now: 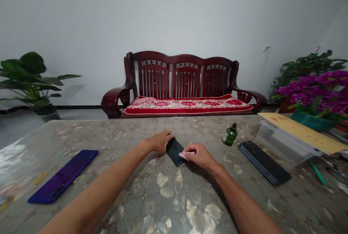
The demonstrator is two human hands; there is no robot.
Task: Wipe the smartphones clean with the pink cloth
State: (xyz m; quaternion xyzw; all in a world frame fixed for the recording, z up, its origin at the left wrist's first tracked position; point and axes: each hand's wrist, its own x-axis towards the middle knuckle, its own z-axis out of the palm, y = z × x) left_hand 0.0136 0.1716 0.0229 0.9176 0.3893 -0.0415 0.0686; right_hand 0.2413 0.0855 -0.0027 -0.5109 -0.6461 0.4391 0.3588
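A dark phone (174, 150) lies flat on the table in front of me. My left hand (159, 141) rests on its far left edge, fingers curled around it and holding it steady. My right hand (199, 155) is closed in a pinch on a small pink cloth (185, 154), which is pressed against the phone's near right side. Both forearms reach in from the bottom of the view.
A purple-blue phone (63, 176) lies at the left, a stack of dark phones (264, 161) at the right, with a small green bottle (230, 135) behind it. A clear plastic box (285, 143) under a yellow envelope, a green pen (317, 172), purple flowers and a red wooden bench (182, 85) stand beyond.
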